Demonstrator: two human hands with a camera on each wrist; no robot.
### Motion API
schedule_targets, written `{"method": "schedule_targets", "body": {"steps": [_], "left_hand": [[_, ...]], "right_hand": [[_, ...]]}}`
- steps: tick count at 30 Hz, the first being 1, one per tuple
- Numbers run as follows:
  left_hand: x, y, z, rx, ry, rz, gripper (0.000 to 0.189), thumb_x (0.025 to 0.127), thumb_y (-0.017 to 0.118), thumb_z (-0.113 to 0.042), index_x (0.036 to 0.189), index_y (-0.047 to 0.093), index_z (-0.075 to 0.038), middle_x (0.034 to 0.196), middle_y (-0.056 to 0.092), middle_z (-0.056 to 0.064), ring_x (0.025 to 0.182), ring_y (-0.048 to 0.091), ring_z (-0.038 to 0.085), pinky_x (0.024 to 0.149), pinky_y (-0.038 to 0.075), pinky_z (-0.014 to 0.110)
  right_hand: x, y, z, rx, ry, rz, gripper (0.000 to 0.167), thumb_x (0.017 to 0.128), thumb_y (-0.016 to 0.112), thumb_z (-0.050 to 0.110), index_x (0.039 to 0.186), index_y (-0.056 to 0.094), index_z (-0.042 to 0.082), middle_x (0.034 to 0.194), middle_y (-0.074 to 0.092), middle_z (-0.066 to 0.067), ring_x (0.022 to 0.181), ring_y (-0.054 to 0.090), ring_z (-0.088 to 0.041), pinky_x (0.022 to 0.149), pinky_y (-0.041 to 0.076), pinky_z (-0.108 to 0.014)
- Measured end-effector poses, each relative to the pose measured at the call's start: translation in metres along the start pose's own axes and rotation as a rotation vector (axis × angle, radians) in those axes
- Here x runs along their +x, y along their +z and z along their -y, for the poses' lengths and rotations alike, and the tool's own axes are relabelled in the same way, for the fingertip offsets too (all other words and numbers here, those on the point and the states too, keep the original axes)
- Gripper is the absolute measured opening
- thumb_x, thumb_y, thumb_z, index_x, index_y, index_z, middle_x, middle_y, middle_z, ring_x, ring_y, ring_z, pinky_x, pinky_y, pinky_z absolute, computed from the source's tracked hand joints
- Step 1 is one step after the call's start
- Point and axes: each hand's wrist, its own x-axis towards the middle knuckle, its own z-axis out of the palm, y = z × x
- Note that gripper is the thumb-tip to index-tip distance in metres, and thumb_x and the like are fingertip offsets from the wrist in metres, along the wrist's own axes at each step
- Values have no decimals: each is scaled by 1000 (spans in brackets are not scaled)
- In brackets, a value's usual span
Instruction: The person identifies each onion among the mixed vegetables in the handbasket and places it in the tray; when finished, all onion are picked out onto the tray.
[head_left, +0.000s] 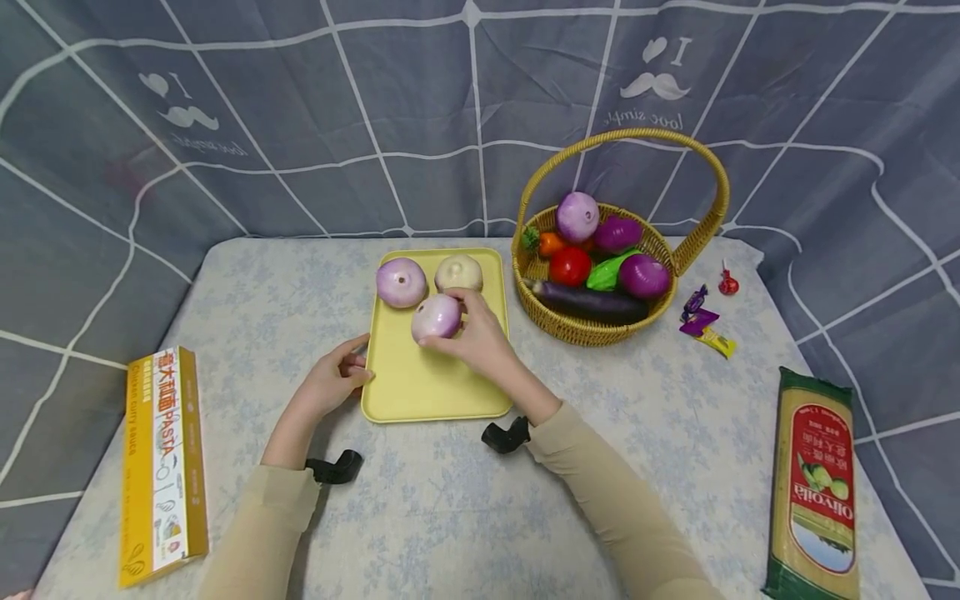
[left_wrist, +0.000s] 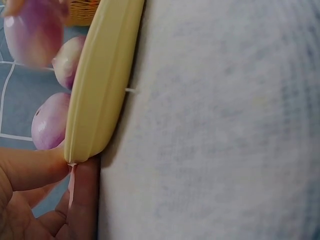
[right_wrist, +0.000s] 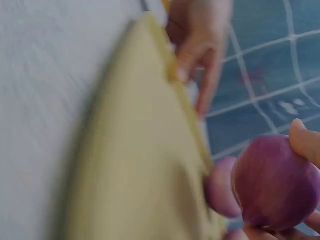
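Observation:
My right hand (head_left: 478,333) grips a purple onion (head_left: 437,317) over the yellow tray (head_left: 427,387); the right wrist view shows this onion (right_wrist: 276,182) held between thumb and fingers, off the tray floor. Another purple onion (head_left: 401,282) sits in the tray's far left corner, and a paler onion (head_left: 459,273) lies beside it at the far right. At the tray's left edge, my left hand (head_left: 333,377) pinches the rim, thumb on top and fingers beneath, as the left wrist view shows with the thumb (left_wrist: 35,169).
A wicker basket (head_left: 577,333) of vegetables, with a tall handle, stands right of the tray. Wrapped candies (head_left: 705,329) and a red lollipop (head_left: 728,283) lie beyond it. A pasta box (head_left: 161,467) is at the left, a green-ended pasta bag (head_left: 817,492) at the right.

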Motion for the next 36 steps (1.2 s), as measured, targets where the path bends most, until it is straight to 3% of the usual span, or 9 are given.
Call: {"method": "schedule_targets", "body": {"steps": [9, 20, 26, 31, 36], "left_hand": [[1, 1, 1, 4, 10, 1, 65, 100, 54, -6, 157, 25, -7, 117, 49, 18, 95, 53, 19, 75, 54, 27], [-1, 2, -2, 2, 19, 8, 65, 99, 55, -4, 157, 24, -6, 119, 49, 19, 97, 53, 20, 77, 54, 27], [1, 1, -2, 15, 11, -3, 65, 99, 55, -4, 157, 25, -6, 120, 50, 20, 97, 53, 19, 77, 54, 27], [1, 1, -2, 11, 22, -3, 66, 99, 55, -4, 157, 25, -5, 119, 50, 20, 96, 52, 18, 76, 55, 27], [0, 1, -2, 10, 28, 4, 66, 99, 55, -5, 157, 24, -6, 119, 50, 19, 95, 52, 16, 76, 54, 26]], "right_hand": [[15, 44, -7, -60, -36, 72, 78, 74, 88, 26, 137, 46, 4, 135, 54, -13, 123, 55, -26, 106, 45, -37], [18, 48, -8, -89, 10, 120, 85, 78, 85, 33, 144, 40, 4, 141, 50, -15, 127, 52, -25, 107, 44, -38], [14, 33, -1, -119, 7, 130, 89, 80, 82, 35, 150, 36, 5, 148, 44, -14, 125, 53, -28, 104, 46, -40], [5, 1, 8, -77, -57, 76, 66, 85, 78, 28, 140, 51, 4, 141, 51, -13, 125, 54, -30, 105, 47, -40], [-6, -49, 8, -53, -119, -42, 41, 89, 74, 21, 125, 64, 3, 125, 62, -12, 119, 59, -27, 103, 50, -38]]}}
